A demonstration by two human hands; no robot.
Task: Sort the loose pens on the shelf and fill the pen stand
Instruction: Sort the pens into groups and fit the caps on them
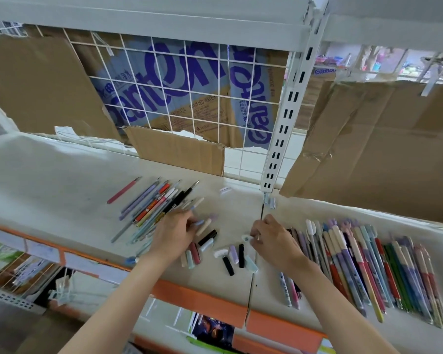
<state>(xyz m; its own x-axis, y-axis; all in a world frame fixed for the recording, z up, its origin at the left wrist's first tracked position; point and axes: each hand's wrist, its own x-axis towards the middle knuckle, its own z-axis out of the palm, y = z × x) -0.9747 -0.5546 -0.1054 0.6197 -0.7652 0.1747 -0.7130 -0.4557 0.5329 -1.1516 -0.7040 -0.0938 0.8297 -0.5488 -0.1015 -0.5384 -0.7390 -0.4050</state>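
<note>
while the left hand (174,229) pinches a pale blue pen (193,205) beside the scattered loose plastic caps (225,251) and the right hand (271,241) pinches a white cap (246,238), match colours before pressing on; no pen stand shows

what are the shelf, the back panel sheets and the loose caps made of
Shelf: likely painted metal, matte white, scuffed grey. Back panel sheets: corrugated cardboard, brown, with torn edges and creases. Loose caps: probably plastic, smooth with a slight sheen, in black, pastel and white.
</note>
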